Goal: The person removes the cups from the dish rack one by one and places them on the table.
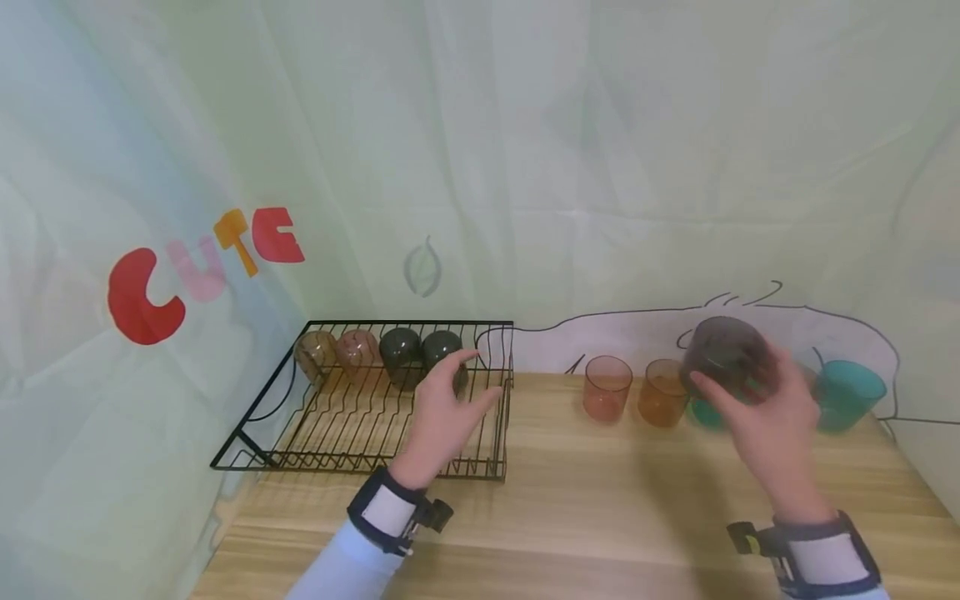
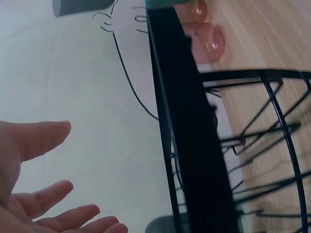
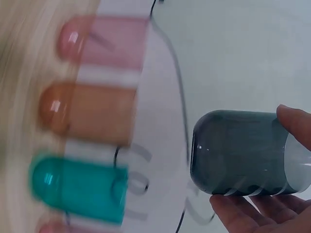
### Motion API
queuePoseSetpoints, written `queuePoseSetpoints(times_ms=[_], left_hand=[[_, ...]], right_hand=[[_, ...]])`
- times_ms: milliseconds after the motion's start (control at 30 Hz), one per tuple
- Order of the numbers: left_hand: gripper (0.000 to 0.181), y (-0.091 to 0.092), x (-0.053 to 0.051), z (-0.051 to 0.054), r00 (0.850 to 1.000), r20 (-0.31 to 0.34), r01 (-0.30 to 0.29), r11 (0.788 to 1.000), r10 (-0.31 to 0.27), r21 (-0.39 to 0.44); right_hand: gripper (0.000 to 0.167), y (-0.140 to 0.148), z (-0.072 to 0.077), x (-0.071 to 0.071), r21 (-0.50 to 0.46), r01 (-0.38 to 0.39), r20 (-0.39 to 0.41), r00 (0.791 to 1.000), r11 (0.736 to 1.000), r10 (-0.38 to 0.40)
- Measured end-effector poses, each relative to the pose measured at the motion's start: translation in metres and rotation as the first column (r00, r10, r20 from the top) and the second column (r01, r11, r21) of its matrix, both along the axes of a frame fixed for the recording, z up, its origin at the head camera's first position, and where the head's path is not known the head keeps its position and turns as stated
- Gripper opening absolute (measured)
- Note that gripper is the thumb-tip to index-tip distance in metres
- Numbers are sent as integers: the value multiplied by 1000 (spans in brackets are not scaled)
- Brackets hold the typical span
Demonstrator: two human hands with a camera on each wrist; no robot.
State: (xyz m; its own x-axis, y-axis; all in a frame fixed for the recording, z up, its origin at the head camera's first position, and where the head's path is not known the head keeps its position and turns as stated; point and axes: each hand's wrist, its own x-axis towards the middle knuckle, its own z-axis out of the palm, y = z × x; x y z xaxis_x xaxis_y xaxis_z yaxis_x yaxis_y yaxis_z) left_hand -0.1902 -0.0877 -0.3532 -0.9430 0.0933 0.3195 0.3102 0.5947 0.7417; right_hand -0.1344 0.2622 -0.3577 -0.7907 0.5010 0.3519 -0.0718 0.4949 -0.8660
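Note:
My right hand grips a dark grey see-through glass, thumb on one side and fingers on the other. This glass is raised off the table, its rounded base pointing the same way as those of the standing glasses. Behind and below it stand a pink glass, an orange glass and a teal glass. Over the right part of the black wire rack is my left hand, thumb and fingers spread, holding nothing. Two dark grey glasses sit in the rack's back row, partly behind that hand.
The rack also bears an amber glass and a pink glass at its back left. A wider teal glass stands at the far right of the wooden table. A pale curtain hangs close behind everything.

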Motion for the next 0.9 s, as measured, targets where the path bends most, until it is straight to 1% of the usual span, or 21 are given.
queuePoseSetpoints(times_ms=[100, 167, 233, 333, 367, 467, 533, 600, 700, 767, 900], left_hand=[[59, -9, -4, -1, 1000, -13, -2, 999, 2, -44], [59, -14, -7, -1, 1000, -15, -9, 997, 7, -73], [59, -19, -9, 0, 1000, -17, -14, 996, 12, -91], [58, -23, -10, -1, 1000, -4, -20, 992, 20, -121], [58, -24, -10, -1, 1000, 3, -20, 991, 21, -135], [56, -25, -9, -2, 999, 26, -17, 986, 22, -163], [55, -26, -8, -2, 999, 42, -12, 984, 20, -176], [54, -27, -7, -3, 998, 58, -11, 982, 22, -189], [55, -28, -7, -4, 997, 73, -3, 979, 18, -203], [56, -29, -7, -4, 997, 78, 3, 977, 14, -214], [56, -28, -8, -3, 997, 78, 11, 971, 8, -239]], right_hand=[[83, 24, -2, 5, -21, 70, 60, 996, 997, -69], [83, 40, -6, 7, -34, 135, 73, 989, 990, -132], [82, 54, -12, 8, -68, 195, 87, 978, 979, -189], [84, 71, -25, 10, -111, 298, 149, 948, 948, -281], [85, 76, -28, 10, -135, 323, 171, 939, 937, -299], [91, 87, -36, 14, -177, 404, 259, 899, 897, -353], [92, 92, -39, 16, -199, 444, 292, 878, 874, -379], [93, 97, -42, 18, -199, 476, 320, 858, 857, -402], [94, 104, -48, 23, -169, 506, 358, 831, 846, -426], [94, 110, -53, 26, -134, 514, 383, 815, 847, -434], [96, 122, -61, 29, -96, 512, 421, 798, 854, -431]])
